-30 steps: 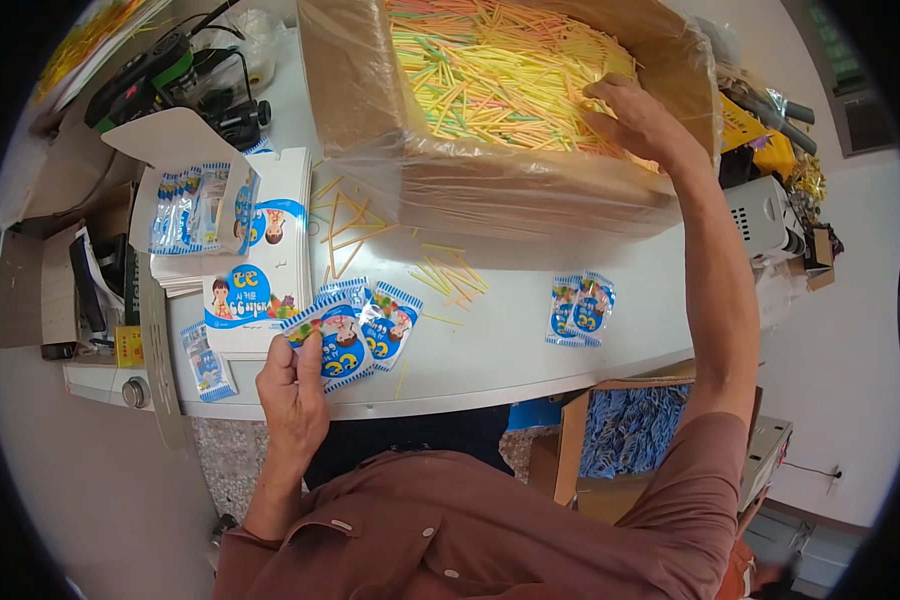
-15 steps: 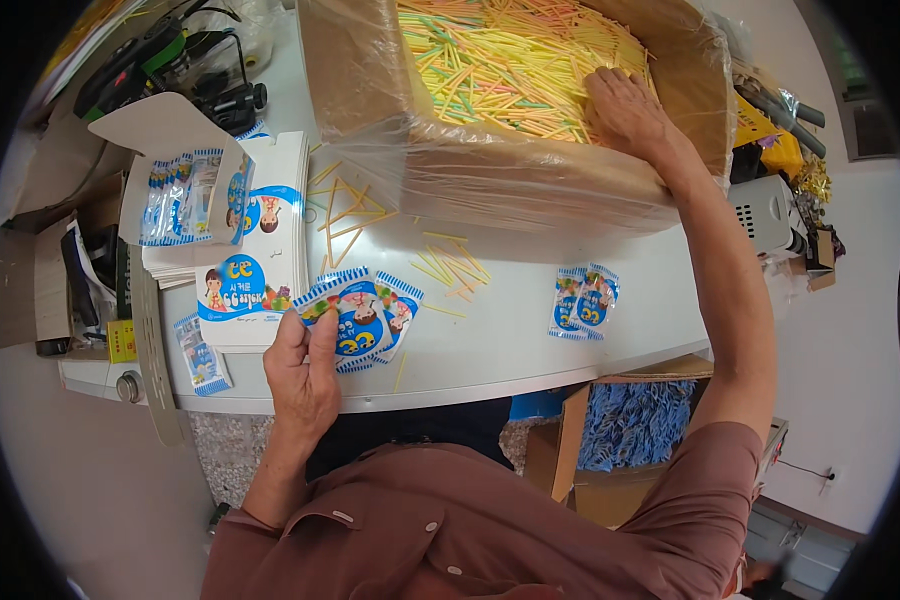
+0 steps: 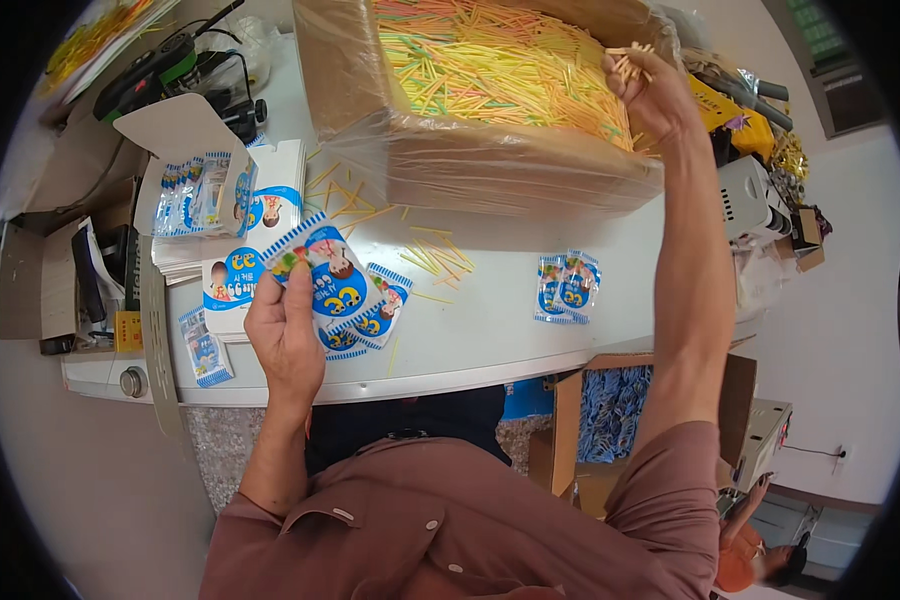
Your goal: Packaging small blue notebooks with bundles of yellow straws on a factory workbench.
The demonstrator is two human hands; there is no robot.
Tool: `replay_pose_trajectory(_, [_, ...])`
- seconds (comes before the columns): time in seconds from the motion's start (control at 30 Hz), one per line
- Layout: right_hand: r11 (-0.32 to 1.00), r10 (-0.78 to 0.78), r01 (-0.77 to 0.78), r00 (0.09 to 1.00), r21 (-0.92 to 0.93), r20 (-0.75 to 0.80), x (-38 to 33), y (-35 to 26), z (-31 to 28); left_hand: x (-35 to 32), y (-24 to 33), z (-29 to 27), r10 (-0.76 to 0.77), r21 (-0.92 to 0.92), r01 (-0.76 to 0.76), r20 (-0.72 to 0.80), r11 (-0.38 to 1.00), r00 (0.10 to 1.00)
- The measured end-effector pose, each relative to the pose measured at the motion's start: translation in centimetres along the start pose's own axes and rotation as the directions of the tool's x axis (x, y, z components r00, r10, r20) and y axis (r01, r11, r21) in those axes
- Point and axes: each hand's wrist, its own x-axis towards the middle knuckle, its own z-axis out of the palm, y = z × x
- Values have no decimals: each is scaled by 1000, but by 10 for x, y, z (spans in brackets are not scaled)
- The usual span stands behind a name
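While in left grip (image 3: 288, 335), packet (image 3: 340, 285) aslant

Held sachet (image 3: 345, 285): yellow, white lettering on blue.
Flat cartons (image 3: 238, 283): yellow, white lettering on blue panel.
Sachet pair (image 3: 577, 285): yellow lettering on blue.
Dark box (image 3: 132, 270): pale sideways lettering.

Glossy plastic sachets (image 3: 345, 283), matt cardboard box (image 3: 338, 75) with shiny, crinkled plastic film (image 3: 440, 170), smooth tabletop (image 3: 480, 335), matt cloth shirt (image 3: 390, 520).
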Motion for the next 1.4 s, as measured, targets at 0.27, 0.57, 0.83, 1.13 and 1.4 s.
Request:
replay_pose_trajectory(0.27, [759,283,-494,837,425,469,-176,104,84,5,23,38,-182,-533,165,22,830,983])
replay_pose_trajectory(0.57, [576,437,-750,619,326,652,-270,210,142,-9,-33,52,-545,-178,781,625,599,560])
replay_pose_trajectory(0.83, [338,463,-804,594,488,658,-299,238,155,-33,-51,39,-630,-275,826,543,492,556])
replay_pose_trajectory(1.13, [587,524,-587,801,557,291,-289,215,160,-18,-47,34,-463,-525,523,254,671,849])
replay_pose_trajectory(1.4, [806,-422,298,895,-512,-143,-230,237,82,-30,-41,22,-426,-529,469,211,707,880])
